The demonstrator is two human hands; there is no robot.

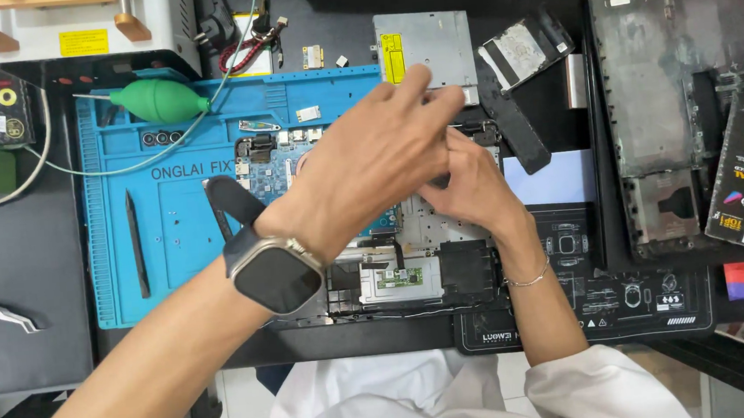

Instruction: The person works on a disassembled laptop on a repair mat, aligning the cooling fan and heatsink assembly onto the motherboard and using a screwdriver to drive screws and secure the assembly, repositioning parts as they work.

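Working over an opened laptop chassis (412,272) on the bench, a person brings both hands together above its exposed board. Left of the chassis lie a blue repair mat (171,242), a green air blower (160,100) and a black pry tool (137,245). The left hand (368,161), watch on its wrist, arches over the chassis, fingers loosely curled; whether its grip holds anything cannot be told. The right hand (472,183) pinches at something hidden. Right of the chassis rests a grey bottom cover (683,114).

I observe an opened laptop chassis (413,276) lying flat, partly on the blue mat, internals exposed: blue circuit board at upper left, silver trackpad module near the front edge.
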